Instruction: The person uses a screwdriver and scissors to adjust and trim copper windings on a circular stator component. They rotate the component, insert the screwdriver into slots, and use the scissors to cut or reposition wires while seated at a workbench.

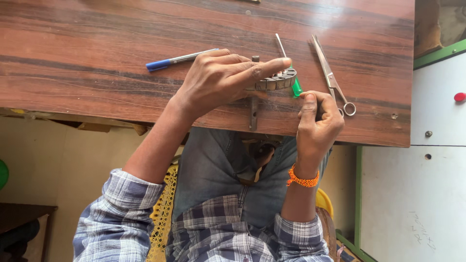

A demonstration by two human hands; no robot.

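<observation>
My left hand (221, 80) grips a small round metal part with wire-wound slots (277, 80) near the front edge of the brown wooden table (97, 63), its forefinger stretched across the top of it. My right hand (318, 121) pinches a thin tool with a green handle (295, 88) whose slim metal shaft (280, 45) pokes up past the round part. A dark metal bar (253, 114) runs under the part towards the table's edge.
A blue-capped pen (177, 59) lies on the table left of my hands. Metal scissors (332, 77) lie to the right. A white cabinet with a green frame (427, 145) stands at the right. I sit on a yellow chair (162, 213).
</observation>
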